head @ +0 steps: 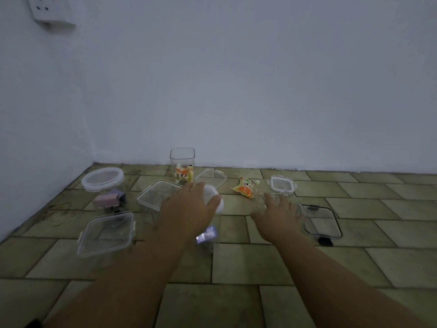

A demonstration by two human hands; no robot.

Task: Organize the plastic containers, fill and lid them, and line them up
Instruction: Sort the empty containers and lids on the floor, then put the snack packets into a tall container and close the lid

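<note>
My left hand grips from above the white round lid of a clear jar standing on the tiled floor, with something pale purple inside. My right hand lies with spread fingers over a clear square container, holding its rim. A tall square open container with snack packets in it stands by the wall. A round jar with a white lid holds pink and purple clips. A flat lidded box lies near left.
Between the hands and the wall lie a clear box, a clear lid, a loose orange snack packet, a small clip-tab lid and a flat lid with black clasps. White walls meet at the left corner.
</note>
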